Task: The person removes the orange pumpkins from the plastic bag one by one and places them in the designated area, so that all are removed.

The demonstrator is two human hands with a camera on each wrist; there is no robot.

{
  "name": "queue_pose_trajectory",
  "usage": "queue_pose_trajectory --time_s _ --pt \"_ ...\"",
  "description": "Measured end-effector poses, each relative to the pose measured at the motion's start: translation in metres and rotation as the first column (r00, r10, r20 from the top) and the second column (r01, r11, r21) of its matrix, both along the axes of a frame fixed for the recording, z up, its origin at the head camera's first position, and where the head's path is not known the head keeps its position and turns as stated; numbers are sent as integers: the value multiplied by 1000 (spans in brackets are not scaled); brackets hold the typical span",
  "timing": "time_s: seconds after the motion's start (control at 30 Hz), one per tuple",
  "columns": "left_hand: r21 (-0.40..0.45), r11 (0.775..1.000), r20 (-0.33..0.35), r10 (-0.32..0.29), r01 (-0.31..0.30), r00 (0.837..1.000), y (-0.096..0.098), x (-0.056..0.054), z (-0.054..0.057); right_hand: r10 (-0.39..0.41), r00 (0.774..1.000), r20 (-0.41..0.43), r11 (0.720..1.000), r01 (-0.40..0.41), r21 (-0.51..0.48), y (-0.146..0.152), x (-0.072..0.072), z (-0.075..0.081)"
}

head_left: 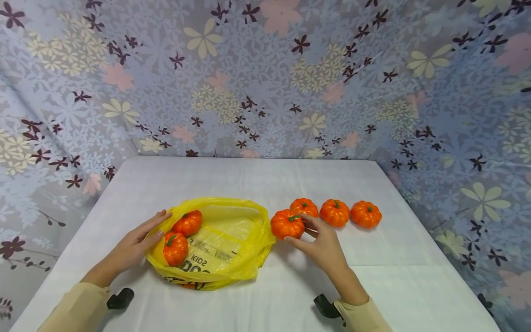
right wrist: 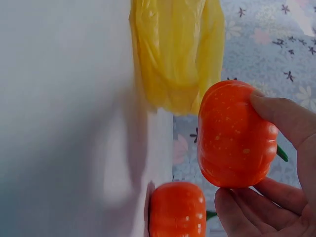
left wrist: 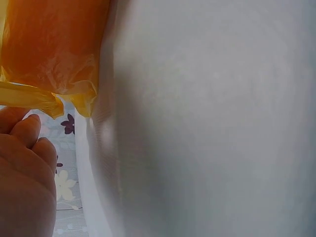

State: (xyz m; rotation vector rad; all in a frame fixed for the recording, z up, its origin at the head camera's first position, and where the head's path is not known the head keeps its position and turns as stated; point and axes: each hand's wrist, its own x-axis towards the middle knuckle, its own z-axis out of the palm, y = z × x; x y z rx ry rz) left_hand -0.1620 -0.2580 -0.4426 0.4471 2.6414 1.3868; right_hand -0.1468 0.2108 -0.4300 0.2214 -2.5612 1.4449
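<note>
A yellow plastic bag [head_left: 224, 279] lies with its mouth wide, printed lettering showing inside. Within its left side are two small orange pumpkins, one pumpkin [head_left: 176, 249] in front of the other pumpkin [head_left: 188, 223]. My left hand [head_left: 132, 246] holds the bag's left rim; in the left wrist view its fingers [left wrist: 27, 131] are by the yellow plastic. Between thumb and fingers, my right hand [head_left: 323, 242] grips another pumpkin [head_left: 286, 225], raised off the table just right of the bag's mouth. The right wrist view shows this pumpkin's speckled underside and part of its green stem.
Three more pumpkins stand in a row on the right: the nearest pumpkin [head_left: 304, 206] partly behind the held one, a middle pumpkin [head_left: 334, 213] and an end pumpkin [head_left: 366, 215]. A white cloth covers the table [head_left: 257, 177]. Floral curtains [head_left: 265, 92] hang around it.
</note>
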Motion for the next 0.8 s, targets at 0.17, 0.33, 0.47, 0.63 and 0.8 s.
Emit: queue_pose_trajectory --time_s 0.17,0.33,0.47,0.63,0.8 --pt "-1 1000 1 -1 1 1000 -1 -1 0 -42 998 35 999 41 17 13 5 -1" --pt "-3 1000 -2 -2 2 1000 -2 -1 -2 -78 995 67 996 76 38 26 8 -5" --pt "-5 1000 7 3 -3 1000 -1 -1 -2 -109 991 81 993 105 45 39 13 -9" --pt "-4 1000 11 5 -5 1000 -1 0 -2 -120 985 122 991 112 67 51 20 -12" --pt "-3 1000 -4 -1 1 1000 -2 0 -3 -140 979 146 988 128 92 62 28 -11"
